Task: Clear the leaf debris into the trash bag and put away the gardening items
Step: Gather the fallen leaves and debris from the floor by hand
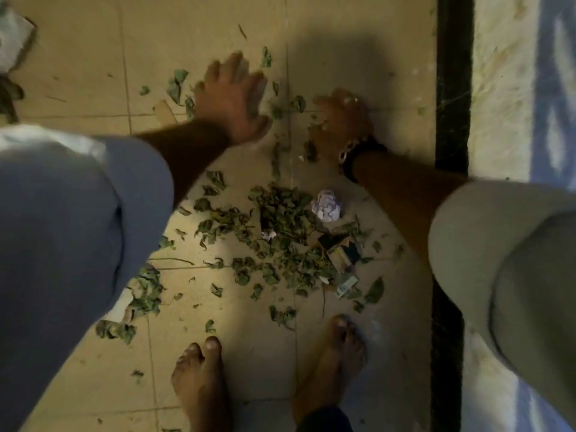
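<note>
Standing barefoot over the mess, the person has two bare feet (pixel 199 381) at six o'clock on the tiled floor (pixel 358 57). Just beyond the toes, at the centre, lies the main leaf pile (pixel 280 235), with a crumpled paper ball (pixel 325 204) touching its two o'clock edge and torn card scraps (pixel 341 254) at its four o'clock side. Loose leaves trail off toward eight o'clock.

Farther out, toward twelve o'clock, the left hand (pixel 232 98) lies flat, fingers spread and holding nothing, over stray leaves. The right hand (pixel 343 120), with a bracelet (pixel 350 151) at the wrist, has its fingers bent down onto the floor among fragments; whether its grip encloses any cannot be told. No trash bag is in view.

The step seems to be raking outliers toward the pile. Doing it well likely means keeping both palms low and pulling inward together, so that small pieces do not slip under the fingers.
</note>
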The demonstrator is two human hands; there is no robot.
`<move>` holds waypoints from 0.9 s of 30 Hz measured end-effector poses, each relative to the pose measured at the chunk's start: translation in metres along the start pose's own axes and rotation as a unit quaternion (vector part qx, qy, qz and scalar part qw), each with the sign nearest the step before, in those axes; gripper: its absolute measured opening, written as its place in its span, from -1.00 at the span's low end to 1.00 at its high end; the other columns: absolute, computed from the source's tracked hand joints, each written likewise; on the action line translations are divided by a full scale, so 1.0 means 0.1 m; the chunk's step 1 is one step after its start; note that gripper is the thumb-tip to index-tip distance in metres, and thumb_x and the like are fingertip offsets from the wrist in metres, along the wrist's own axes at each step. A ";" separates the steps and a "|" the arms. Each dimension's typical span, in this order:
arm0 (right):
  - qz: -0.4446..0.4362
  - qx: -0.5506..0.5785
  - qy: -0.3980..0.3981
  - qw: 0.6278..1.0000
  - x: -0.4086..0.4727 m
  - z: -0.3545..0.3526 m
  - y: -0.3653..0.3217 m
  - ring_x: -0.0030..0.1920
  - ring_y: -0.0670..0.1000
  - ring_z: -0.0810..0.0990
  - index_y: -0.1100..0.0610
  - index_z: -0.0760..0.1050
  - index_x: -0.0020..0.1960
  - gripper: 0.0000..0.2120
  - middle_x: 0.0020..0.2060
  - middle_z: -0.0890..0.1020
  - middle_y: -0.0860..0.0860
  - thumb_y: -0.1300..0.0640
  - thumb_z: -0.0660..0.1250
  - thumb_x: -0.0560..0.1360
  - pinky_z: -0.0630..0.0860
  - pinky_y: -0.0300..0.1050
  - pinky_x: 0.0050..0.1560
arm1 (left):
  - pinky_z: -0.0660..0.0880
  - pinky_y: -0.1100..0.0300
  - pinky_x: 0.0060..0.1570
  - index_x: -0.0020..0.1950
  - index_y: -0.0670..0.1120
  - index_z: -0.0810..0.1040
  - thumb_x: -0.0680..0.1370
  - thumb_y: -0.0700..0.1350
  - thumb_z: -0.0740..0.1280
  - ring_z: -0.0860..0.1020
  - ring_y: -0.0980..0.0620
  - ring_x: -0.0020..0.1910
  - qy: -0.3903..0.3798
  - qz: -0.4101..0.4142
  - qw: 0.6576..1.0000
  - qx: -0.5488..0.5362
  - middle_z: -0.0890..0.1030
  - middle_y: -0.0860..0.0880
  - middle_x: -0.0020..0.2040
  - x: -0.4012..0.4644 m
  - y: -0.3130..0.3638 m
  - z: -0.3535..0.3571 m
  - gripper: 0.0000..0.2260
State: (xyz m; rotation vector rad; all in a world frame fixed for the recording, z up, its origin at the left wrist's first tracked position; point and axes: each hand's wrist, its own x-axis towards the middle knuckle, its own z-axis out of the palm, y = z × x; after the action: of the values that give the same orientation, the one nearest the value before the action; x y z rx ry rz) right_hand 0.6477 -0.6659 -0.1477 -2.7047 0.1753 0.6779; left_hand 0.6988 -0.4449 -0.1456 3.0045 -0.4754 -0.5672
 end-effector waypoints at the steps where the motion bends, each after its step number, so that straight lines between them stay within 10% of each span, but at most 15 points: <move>1: 0.000 -0.005 -0.018 1.000 0.16 -0.08 -0.07 0.52 0.24 0.07 -0.10 0.17 0.52 -0.38 0.54 0.13 0.09 -0.19 0.19 0.50 0.11 0.21 0.49 | 0.03 -0.44 0.44 0.58 0.13 0.01 0.41 0.46 0.18 -0.07 -0.29 0.59 -0.020 -0.023 0.999 0.008 -0.02 -0.09 0.63 0.25 -0.10 0.03 -0.15; 5: -0.039 -0.107 -0.081 0.990 0.40 0.17 -0.27 0.54 0.29 -0.04 -0.06 0.14 0.54 -0.40 0.57 0.02 0.12 -0.25 0.09 0.56 -0.06 0.28 0.50 | -0.06 -0.47 0.42 0.57 0.15 -0.05 0.25 0.65 0.07 -0.10 -0.36 0.57 -0.105 -0.061 0.992 -0.041 -0.04 -0.14 0.63 0.49 -0.08 0.16 0.03; 11: -0.111 -0.123 -0.091 0.982 -1.04 0.77 -0.05 0.53 0.29 0.00 -0.05 0.25 0.49 -0.41 0.56 0.11 0.08 -0.26 0.06 0.52 0.13 0.36 0.42 | -0.02 -0.42 0.45 0.60 0.18 -0.05 0.58 0.27 0.15 -0.20 -0.33 0.57 -0.141 0.086 0.984 -0.069 -0.16 -0.09 0.63 -1.12 0.52 0.68 -0.34; 16: -0.139 -0.069 -0.073 0.985 -1.42 0.72 0.22 0.35 0.26 0.40 -0.06 0.52 0.24 -0.61 0.34 0.47 0.12 -0.13 0.10 0.52 0.36 0.25 0.29 | 0.19 -0.21 0.46 0.49 0.08 0.36 0.59 0.14 0.12 0.25 -0.19 0.51 -0.084 0.210 0.971 -0.082 0.31 -0.10 0.53 -1.25 0.41 0.66 -0.53; 20: -0.042 -0.043 0.089 0.994 -0.56 0.39 0.25 0.35 0.28 0.39 0.01 0.51 0.28 -0.52 0.35 0.46 0.19 -0.10 0.06 0.47 0.34 0.25 0.32 | 0.19 -0.23 0.48 0.55 -0.04 0.23 0.60 0.06 0.23 0.21 -0.24 0.52 -0.003 0.051 0.993 -0.108 0.22 -0.17 0.56 -0.14 0.32 0.27 -0.47; 24: 0.044 -0.081 0.002 0.996 0.39 0.18 0.24 0.55 0.20 0.01 -0.10 0.12 0.54 -0.36 0.57 0.05 0.08 -0.26 0.03 0.50 0.05 0.22 0.50 | 0.39 0.05 0.22 0.51 -0.10 0.28 0.65 0.08 0.20 0.33 -0.20 0.45 -0.066 -0.040 0.981 -0.177 0.33 -0.21 0.50 0.50 0.37 -0.09 -0.52; 27: 0.022 -0.114 -0.047 0.992 0.42 0.39 0.28 0.54 0.28 0.01 -0.01 0.12 0.55 -0.24 0.56 0.06 0.15 -0.28 -0.11 0.40 0.04 0.30 0.48 | 0.37 -0.06 0.07 0.14 0.01 0.45 0.55 0.24 -0.08 0.49 -0.31 0.16 -0.220 -0.185 0.944 -0.165 0.54 -0.33 0.22 -1.80 0.11 0.70 -0.55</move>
State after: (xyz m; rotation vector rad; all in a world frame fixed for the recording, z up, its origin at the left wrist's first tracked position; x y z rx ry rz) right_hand 0.6616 -0.6793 -0.2086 -2.8838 0.1425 0.8871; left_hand 0.5113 -0.3994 -0.1472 2.6386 0.1753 -1.2186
